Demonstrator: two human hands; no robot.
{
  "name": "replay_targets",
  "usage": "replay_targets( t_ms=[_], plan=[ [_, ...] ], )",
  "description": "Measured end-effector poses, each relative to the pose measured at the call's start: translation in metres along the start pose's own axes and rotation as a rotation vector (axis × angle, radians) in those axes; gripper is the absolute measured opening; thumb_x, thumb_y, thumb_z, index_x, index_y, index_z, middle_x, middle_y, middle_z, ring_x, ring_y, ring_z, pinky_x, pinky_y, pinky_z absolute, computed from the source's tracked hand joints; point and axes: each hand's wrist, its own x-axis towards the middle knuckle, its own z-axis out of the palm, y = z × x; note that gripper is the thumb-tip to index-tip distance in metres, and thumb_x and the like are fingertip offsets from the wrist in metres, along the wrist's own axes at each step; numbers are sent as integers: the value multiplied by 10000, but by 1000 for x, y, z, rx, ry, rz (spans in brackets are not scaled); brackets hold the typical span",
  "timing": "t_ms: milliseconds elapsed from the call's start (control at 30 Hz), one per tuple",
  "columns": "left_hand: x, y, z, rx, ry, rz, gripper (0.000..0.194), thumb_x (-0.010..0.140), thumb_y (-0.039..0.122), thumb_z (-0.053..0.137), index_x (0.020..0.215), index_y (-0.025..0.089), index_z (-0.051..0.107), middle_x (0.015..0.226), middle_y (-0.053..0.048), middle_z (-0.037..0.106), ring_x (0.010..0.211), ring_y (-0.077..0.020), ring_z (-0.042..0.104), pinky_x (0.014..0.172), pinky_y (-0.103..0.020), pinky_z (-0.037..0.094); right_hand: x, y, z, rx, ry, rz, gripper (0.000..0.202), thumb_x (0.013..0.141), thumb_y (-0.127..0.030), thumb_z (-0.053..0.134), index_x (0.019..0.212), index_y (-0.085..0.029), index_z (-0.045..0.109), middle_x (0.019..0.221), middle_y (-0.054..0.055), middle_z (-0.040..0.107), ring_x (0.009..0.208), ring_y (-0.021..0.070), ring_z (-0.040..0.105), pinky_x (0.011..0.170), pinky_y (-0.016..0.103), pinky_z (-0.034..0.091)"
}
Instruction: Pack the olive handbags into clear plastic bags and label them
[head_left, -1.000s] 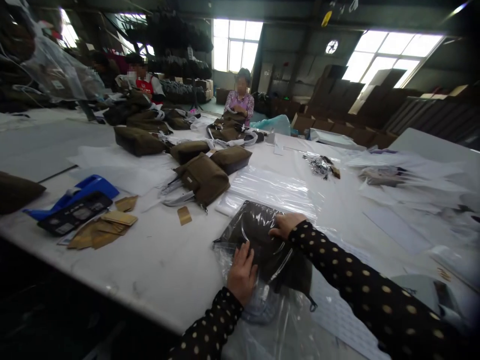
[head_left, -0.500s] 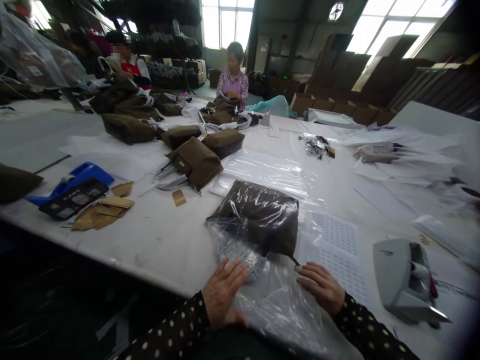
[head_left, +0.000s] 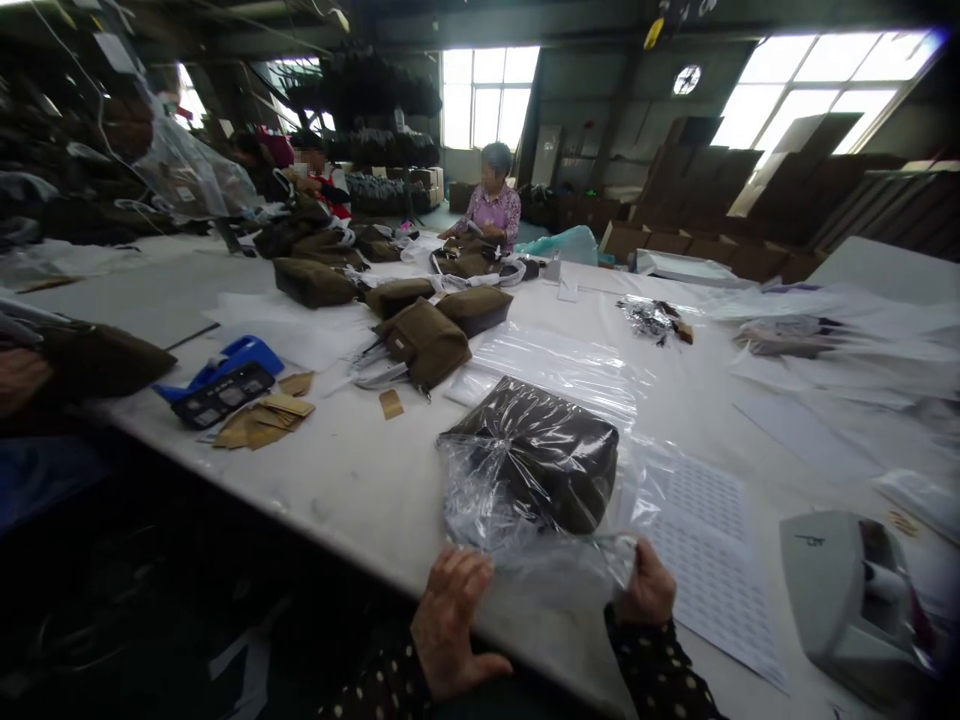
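A dark brown bag [head_left: 562, 450] lies inside a clear plastic bag [head_left: 480, 500] near the front edge of the white table [head_left: 360, 490]. My right hand [head_left: 651, 585] is closed on the plastic bag's loose end, at its right corner. At the left of that end, my left hand [head_left: 454, 620] rests at the table edge, thumb stretched apart from the other fingers, with nothing seen in its grasp. Grey-white strap material shows through the plastic in front of the brown bag.
Flat clear bags [head_left: 555, 360] lie behind the wrapped bag. A printed label sheet [head_left: 720, 560] and a grey tape dispenser [head_left: 847, 600] are at right. Brown bags [head_left: 424, 340], tan cards [head_left: 262, 422] and a blue tool [head_left: 247, 360] lie left. Another person's hand [head_left: 22, 378] is far left.
My right hand has closed on the plastic's open end and lifted it. My left hand has come off the plastic's top towards the table edge. The view has shifted, and another person's hand now shows.
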Motion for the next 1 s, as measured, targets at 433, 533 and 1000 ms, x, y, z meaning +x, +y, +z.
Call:
replay_targets(
  t_ms=[433,533,1000],
  plan=[
    [-4,-41,-35,-377,-117,-903,373,860,423,377,739,166,618,536,4,567,550,-172,565,568,-292,468,-1,-36,-7,-278,-97,-260,531,843,-554,382,477,-182,478,412,-25,430,391,95,413,463,243,301],
    [4,-37,-50,-247,100,-847,330,876,375,363,882,152,606,681,-30,646,669,-189,618,647,-308,495,2,-39,4,-416,-218,-156,623,840,-637,259,460,-187,461,428,-2,484,438,125,484,481,255,295],
    [50,-35,44,229,-143,40,624,897,456,289,1385,78,195,1398,-148,342,1310,-269,260,1032,-463,288,11,-73,4,-453,-131,-803,361,783,-414,567,1133,-325,563,1309,60,439,1206,323,367,956,502,325]
  ],
)
